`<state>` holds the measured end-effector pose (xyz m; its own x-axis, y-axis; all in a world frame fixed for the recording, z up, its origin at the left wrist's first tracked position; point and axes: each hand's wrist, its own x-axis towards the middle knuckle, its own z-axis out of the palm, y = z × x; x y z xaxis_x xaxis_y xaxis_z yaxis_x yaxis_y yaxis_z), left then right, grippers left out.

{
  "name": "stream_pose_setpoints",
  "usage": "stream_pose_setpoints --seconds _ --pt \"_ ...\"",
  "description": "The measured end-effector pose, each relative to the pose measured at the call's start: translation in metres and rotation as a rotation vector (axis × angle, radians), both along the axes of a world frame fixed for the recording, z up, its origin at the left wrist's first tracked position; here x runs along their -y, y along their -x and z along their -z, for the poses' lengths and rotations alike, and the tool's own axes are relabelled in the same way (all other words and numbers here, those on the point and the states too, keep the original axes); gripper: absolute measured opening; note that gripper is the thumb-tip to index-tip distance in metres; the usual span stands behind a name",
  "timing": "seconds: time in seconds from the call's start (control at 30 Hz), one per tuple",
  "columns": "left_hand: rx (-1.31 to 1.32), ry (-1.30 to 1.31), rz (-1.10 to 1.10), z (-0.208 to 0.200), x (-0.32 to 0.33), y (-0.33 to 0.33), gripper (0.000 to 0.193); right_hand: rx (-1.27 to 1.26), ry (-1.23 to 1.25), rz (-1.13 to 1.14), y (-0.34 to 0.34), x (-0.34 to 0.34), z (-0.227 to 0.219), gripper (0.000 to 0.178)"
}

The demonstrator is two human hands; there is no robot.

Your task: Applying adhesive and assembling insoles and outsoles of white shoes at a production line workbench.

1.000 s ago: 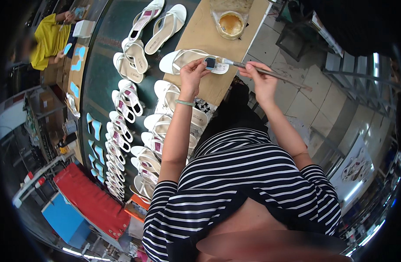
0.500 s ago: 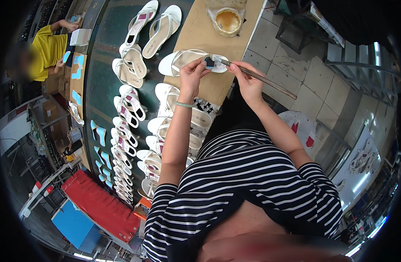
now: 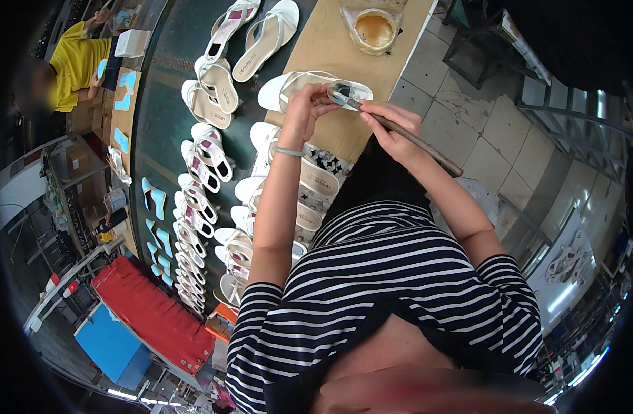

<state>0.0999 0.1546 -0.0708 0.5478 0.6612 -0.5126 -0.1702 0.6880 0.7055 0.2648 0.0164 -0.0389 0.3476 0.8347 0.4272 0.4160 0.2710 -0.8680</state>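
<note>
My left hand [image 3: 311, 114] is closed, thumb and fingers pinching a small dark rounded pad [image 3: 339, 90]. Between the fingers of my right hand [image 3: 398, 133] is a long-handled brush [image 3: 420, 143], slanting down to the right. The brush's tip end meets the pad, though exactly where it touches is hard to make out. Just beneath both hands a white sandal [image 3: 283, 92] lies on the brown cardboard [image 3: 320, 52], its heel end partly covered by the pad and fingers.
A pot of amber glue [image 3: 373, 32] sits at the cardboard's far end. White sandals [image 3: 209, 159] stand in rows along the dark green table [image 3: 161, 124], with light-blue pads [image 3: 154, 200] at its left side. Across it, a person in yellow [image 3: 75, 65] handles a blue pad.
The brush tip has come left and now lies over the small pad, with my right hand closer to my left. The whole scene has shifted slightly in view.
</note>
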Motion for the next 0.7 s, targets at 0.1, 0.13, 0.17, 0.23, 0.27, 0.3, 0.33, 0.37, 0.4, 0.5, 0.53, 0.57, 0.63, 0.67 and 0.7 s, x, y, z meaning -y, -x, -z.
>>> stream_pose_setpoints --seconds 0.1,0.13,0.17,0.23,0.27,0.3,0.33,0.37,0.4,0.5,0.53,0.57,0.63,0.67,0.7 --pt "-0.087 -0.027 0.096 -0.005 -0.013 -0.005 0.029 0.027 -0.019 -0.049 -0.003 -0.002 0.0 0.013" --pt "-0.196 -0.099 0.144 -0.004 -0.018 -0.008 0.027 0.05 -0.019 -0.075 -0.006 -0.002 -0.001 0.013" --pt "-0.305 -0.17 0.193 -0.006 -0.021 -0.011 0.027 0.048 -0.016 -0.077 -0.009 -0.003 -0.003 0.013" --pt "-0.361 -0.239 0.264 -0.009 -0.029 -0.017 0.027 0.094 0.012 -0.164 -0.015 -0.006 -0.006 0.013" --pt "-0.416 -0.313 0.336 -0.012 -0.034 -0.02 0.028 0.093 0.012 -0.165 -0.017 -0.007 -0.008 0.013" --pt "-0.417 -0.314 0.324 -0.014 -0.036 -0.024 0.033 0.134 0.016 -0.202 -0.02 -0.008 -0.01 0.014" --pt "-0.419 -0.313 0.323 -0.013 -0.039 -0.026 0.033 0.175 0.019 -0.24 -0.022 -0.01 -0.012 0.014" --pt "-0.429 -0.345 0.38 -0.013 -0.042 -0.028 0.035 0.173 0.019 -0.242 -0.023 -0.011 -0.013 0.014" --pt "-0.438 -0.378 0.436 -0.013 -0.045 -0.029 0.038 0.201 0.022 -0.286 -0.025 -0.013 -0.015 0.015" --pt "-0.472 -0.412 0.519 -0.014 -0.052 -0.032 0.039 0.249 0.016 -0.358 -0.03 -0.016 -0.018 0.016" --pt "-0.473 -0.412 0.518 -0.014 -0.053 -0.034 0.039 0.27 0.007 -0.385 -0.032 -0.017 -0.018 0.017" --pt "-0.497 -0.427 0.527 -0.014 -0.054 -0.036 0.039 0.269 0.007 -0.386 -0.033 -0.017 -0.018 0.017" --pt "-0.522 -0.442 0.535 -0.013 -0.055 -0.037 0.039 0.284 0.034 -0.439 -0.036 -0.017 -0.017 0.017" --pt "-0.53 -0.437 0.539 -0.014 -0.055 -0.038 0.039 0.283 0.033 -0.44 -0.037 -0.017 -0.017 0.017" --pt "-0.537 -0.431 0.543 -0.015 -0.056 -0.039 0.039 0.282 0.032 -0.453 -0.039 -0.018 -0.018 0.016"
